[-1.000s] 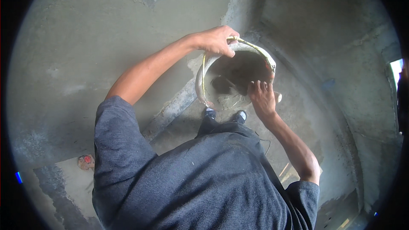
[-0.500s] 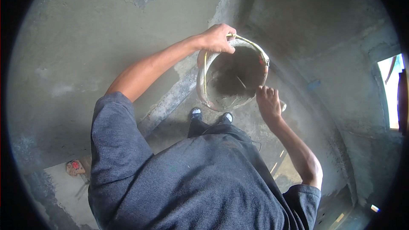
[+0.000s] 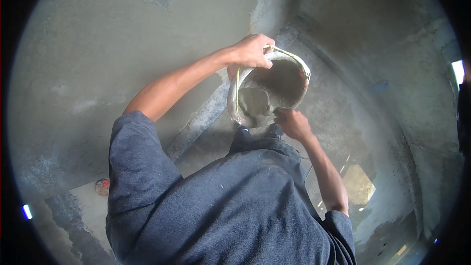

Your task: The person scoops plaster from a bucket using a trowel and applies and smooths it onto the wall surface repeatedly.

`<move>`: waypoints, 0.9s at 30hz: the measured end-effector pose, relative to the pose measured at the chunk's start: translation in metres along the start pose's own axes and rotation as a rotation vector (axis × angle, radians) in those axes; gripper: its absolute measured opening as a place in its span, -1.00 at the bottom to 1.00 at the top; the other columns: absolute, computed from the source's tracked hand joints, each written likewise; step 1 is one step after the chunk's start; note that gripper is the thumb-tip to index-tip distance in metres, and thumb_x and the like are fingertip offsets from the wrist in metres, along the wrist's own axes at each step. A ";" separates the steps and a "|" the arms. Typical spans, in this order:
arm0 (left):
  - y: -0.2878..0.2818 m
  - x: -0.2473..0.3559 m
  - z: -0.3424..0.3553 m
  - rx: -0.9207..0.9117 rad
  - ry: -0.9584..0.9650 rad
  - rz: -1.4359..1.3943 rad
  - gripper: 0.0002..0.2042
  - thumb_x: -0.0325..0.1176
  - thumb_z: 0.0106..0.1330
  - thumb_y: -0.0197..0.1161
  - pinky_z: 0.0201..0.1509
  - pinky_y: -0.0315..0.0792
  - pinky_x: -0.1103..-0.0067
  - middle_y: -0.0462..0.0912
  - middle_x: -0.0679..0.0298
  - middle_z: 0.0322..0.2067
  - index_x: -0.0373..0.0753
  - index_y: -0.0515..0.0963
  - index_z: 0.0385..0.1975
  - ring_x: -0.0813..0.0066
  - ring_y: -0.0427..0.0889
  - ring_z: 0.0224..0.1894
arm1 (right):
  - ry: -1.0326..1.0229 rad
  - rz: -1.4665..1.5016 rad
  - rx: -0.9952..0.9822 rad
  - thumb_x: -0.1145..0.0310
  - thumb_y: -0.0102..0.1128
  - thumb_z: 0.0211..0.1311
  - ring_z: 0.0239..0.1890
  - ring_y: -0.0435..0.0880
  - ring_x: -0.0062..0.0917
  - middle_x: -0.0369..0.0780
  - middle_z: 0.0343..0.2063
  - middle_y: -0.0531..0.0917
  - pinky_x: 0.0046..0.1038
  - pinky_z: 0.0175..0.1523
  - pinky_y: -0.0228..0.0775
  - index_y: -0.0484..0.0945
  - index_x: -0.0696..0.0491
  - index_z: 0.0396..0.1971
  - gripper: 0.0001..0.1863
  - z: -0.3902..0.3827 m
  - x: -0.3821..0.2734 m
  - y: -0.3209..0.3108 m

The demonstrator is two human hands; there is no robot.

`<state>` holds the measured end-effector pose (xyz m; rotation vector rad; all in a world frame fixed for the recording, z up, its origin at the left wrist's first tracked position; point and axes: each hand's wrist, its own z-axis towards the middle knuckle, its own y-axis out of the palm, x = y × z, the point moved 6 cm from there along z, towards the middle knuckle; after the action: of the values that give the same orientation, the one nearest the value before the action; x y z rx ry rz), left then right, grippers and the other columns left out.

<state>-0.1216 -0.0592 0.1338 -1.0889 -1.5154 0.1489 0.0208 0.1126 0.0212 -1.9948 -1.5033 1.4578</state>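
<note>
A mortar-crusted bucket is tilted in front of me, its mouth facing up toward me. My left hand is closed over the far left of its rim, with the yellowish cord-like handle under the fingers. At the near right rim, my right hand is wrapped round the grip of a trowel. The trowel's blade, coated in wet grey mortar, lies broad side up within the bucket mouth. Mortar also coats the inner wall; how deep it lies is hard to see.
My shoes stand just below the bucket, partly hidden. A grey plastered wall rises on the left, with a pale ledge along its foot. A curved edge runs down the right side. A small reddish object lies at lower left.
My right hand has moved left and toward me, and the trowel blade has turned from edge-on to flat. The bucket stays in my left hand, now closer above my shoes.
</note>
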 end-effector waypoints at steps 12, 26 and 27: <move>0.009 -0.014 0.006 0.104 0.061 -0.032 -0.77 -0.33 -0.19 0.30 -0.43 0.35 0.46 0.45 0.22 -0.67 -0.27 0.38 -0.64 0.41 0.47 -0.55 | -0.269 -0.391 0.279 0.36 0.11 0.06 -0.21 0.61 -0.24 -0.07 -0.29 0.60 -0.20 -0.12 0.37 0.54 0.01 -0.17 -0.72 0.024 0.034 0.005; 0.007 -0.017 -0.002 0.163 -0.054 0.005 -0.79 -0.40 -0.17 0.31 -0.49 0.33 0.55 0.42 0.33 -0.67 -0.27 0.38 -0.65 0.58 0.40 -0.57 | -0.176 0.103 0.039 0.23 0.19 0.06 -0.19 0.60 -0.17 -0.07 -0.27 0.62 -0.24 -0.07 0.43 0.55 0.00 -0.11 -0.64 -0.024 -0.015 -0.018; 0.005 -0.023 -0.004 0.173 -0.074 -0.007 -0.79 -0.40 -0.17 0.32 -0.50 0.32 0.55 0.42 0.33 -0.67 -0.27 0.38 -0.65 0.60 0.39 -0.57 | -0.149 0.183 -0.003 0.21 0.19 0.07 -0.16 0.60 -0.16 -0.04 -0.26 0.62 -0.25 -0.05 0.43 0.55 0.02 -0.09 -0.61 -0.023 -0.012 -0.016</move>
<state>-0.1187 -0.0736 0.1154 -0.9489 -1.5418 0.3132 0.0303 0.1174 0.0497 -2.1158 -1.4100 1.7122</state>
